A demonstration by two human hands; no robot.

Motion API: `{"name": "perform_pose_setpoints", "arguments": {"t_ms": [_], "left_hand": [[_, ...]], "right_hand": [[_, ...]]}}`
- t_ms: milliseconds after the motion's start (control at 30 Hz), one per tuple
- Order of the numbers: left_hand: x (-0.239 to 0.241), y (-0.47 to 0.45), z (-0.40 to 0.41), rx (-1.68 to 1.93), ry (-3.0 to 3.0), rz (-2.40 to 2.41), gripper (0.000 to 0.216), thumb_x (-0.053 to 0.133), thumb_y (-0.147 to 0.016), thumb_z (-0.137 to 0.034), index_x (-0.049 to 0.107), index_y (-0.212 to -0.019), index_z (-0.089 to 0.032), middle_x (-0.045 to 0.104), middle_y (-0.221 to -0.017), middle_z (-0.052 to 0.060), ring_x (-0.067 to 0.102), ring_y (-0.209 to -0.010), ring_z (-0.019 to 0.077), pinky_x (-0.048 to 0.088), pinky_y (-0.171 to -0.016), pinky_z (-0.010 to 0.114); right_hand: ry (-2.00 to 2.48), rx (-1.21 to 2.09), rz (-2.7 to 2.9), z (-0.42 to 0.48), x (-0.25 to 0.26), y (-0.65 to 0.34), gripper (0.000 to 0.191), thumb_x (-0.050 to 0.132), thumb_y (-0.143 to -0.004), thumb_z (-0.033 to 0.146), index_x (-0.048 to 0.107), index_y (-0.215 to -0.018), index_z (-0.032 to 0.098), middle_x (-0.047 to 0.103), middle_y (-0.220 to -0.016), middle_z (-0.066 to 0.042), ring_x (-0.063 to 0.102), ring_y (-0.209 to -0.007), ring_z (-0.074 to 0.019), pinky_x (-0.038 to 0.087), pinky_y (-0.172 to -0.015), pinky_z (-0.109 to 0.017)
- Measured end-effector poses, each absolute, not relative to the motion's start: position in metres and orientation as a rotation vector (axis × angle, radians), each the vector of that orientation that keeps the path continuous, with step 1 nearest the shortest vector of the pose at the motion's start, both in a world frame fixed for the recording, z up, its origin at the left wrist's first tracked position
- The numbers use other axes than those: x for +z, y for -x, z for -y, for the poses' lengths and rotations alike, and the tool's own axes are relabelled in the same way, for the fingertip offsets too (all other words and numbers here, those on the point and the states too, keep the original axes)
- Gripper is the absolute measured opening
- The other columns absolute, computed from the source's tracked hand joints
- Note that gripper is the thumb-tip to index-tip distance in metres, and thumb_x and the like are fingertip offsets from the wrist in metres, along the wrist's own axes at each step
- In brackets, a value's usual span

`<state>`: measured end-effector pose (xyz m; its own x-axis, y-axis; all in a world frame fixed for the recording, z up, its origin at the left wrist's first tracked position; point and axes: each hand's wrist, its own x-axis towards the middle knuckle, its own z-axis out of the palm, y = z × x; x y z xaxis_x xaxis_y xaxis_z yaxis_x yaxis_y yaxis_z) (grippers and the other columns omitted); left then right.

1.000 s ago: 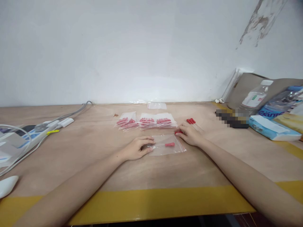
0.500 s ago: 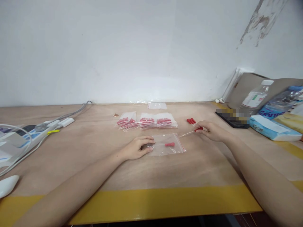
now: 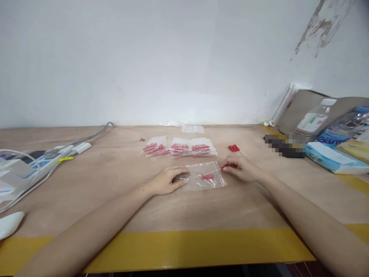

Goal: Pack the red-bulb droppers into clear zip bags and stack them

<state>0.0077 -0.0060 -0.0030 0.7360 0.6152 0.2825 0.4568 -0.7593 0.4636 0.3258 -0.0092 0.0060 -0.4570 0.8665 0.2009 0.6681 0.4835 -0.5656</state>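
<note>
A clear zip bag (image 3: 205,181) lies flat on the wooden table (image 3: 115,200) with one red-capped dropper (image 3: 207,176) inside it. My left hand (image 3: 168,180) is curled on the bag's left end, pinching it down. My right hand (image 3: 243,168) pinches a second red-capped dropper (image 3: 228,166) at the bag's right, open end. A few more red-capped droppers (image 3: 234,148) lie loose just behind my right hand. Three filled bags of droppers (image 3: 178,148) sit in a row farther back.
A spare empty bag (image 3: 191,129) lies near the wall. A power strip with cables (image 3: 43,163) is at the left, a white object (image 3: 10,224) at the front left. A water bottle (image 3: 314,119), tissue packs (image 3: 334,158) and a dark object (image 3: 284,144) crowd the right.
My right hand went out to the right, picked up a dropper by its red cap, and has come back with it to the bag's open end. My left hand stayed on the bag.
</note>
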Motion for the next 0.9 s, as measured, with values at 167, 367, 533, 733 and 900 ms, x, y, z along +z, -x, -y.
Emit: {"name": "perform_pose_setpoints", "arguments": {"t_ms": [167, 367, 533, 733, 900], "left_hand": [[-0.004, -0.007, 0.006, 0.609, -2.59, -0.829, 0.039, 0.052, -0.086, -0.035, 0.051, -0.122, -0.02, 0.056, -0.121, 0.007, 0.052, -0.111, 0.0201, 0.041, -0.095, 0.035], [-0.006, -0.007, 0.004, 0.619, -2.594, -0.808, 0.038, 0.051, -0.086, -0.034, 0.052, -0.121, -0.021, 0.056, -0.121, 0.007, 0.052, -0.112, 0.0202, 0.041, -0.096, 0.036], [-0.005, -0.008, 0.004, 0.617, -2.583, -0.815, 0.037, 0.052, -0.086, -0.033, 0.054, -0.12, -0.02, 0.055, -0.122, 0.008, 0.051, -0.113, 0.0205, 0.04, -0.097, 0.036], [-0.006, -0.008, 0.004, 0.596, -2.563, -0.81, 0.035, 0.05, -0.086, -0.035, 0.056, -0.119, -0.023, 0.053, -0.125, 0.008, 0.052, -0.113, 0.0207, 0.043, -0.095, 0.035], [-0.005, -0.007, 0.003, 0.577, -2.53, -0.803, 0.033, 0.046, -0.089, -0.037, 0.058, -0.117, -0.023, 0.052, -0.126, 0.007, 0.05, -0.115, 0.0207, 0.04, -0.097, 0.035]], "right_hand": [[1.207, 0.882, 2.028, 0.014, -0.005, -0.302, 0.025, 0.059, -0.073, 0.04, 0.063, -0.081, 0.017, 0.056, -0.064, 0.001, 0.047, -0.055, -0.0097, 0.038, -0.052, -0.023], [1.227, 1.202, 1.708, 0.014, -0.012, -0.292, 0.038, 0.069, -0.059, 0.046, 0.062, -0.08, 0.015, 0.056, -0.057, 0.003, 0.047, -0.05, -0.0079, 0.037, -0.048, -0.021], [1.159, 1.102, 1.904, 0.014, -0.005, -0.287, 0.033, 0.062, -0.066, 0.05, 0.064, -0.067, 0.017, 0.056, -0.059, 0.002, 0.049, -0.054, -0.0091, 0.039, -0.051, -0.021], [1.312, 0.705, 2.112, 0.004, 0.002, -0.308, 0.025, 0.053, -0.076, 0.039, 0.065, -0.073, 0.018, 0.063, -0.07, -0.002, 0.057, -0.066, -0.015, 0.044, -0.063, -0.027], [1.94, -0.153, 1.751, -0.016, -0.01, -0.342, 0.022, 0.051, -0.076, 0.032, 0.064, -0.086, 0.017, 0.062, -0.09, -0.012, 0.059, -0.077, -0.0213, 0.043, -0.067, -0.032]]}}
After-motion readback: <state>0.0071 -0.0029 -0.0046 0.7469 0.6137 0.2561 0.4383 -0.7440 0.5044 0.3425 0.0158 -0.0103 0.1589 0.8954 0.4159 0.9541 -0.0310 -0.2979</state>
